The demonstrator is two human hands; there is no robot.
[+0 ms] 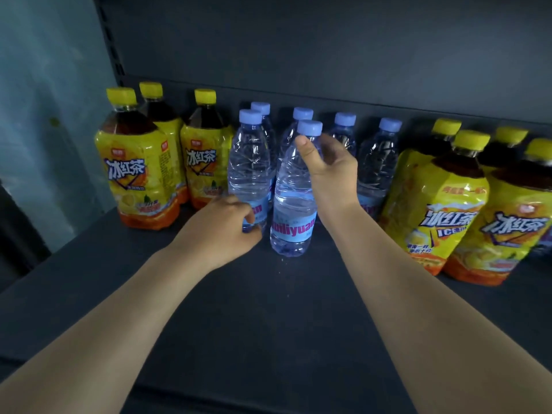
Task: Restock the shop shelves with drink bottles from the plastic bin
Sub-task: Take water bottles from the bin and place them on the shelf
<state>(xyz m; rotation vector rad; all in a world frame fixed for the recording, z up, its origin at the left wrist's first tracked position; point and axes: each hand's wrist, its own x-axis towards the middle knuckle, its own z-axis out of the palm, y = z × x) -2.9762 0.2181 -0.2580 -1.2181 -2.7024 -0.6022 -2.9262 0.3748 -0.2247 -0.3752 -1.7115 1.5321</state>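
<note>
Water bottles (376, 162) stand upright mid-shelf (268, 324), iced tea bottles (140, 174) on both sides. Right hand (331, 168) wraps the front water bottle (294, 204) at its shoulder, thumb under the cap. Left hand (221, 228) grips the left water bottle (249, 162) low, at the label. Both axes vertical. The row lies just far of both, so probably push back.

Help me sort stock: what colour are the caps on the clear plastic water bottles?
Pale blue-lilac caps, seen best in the head view.
</note>
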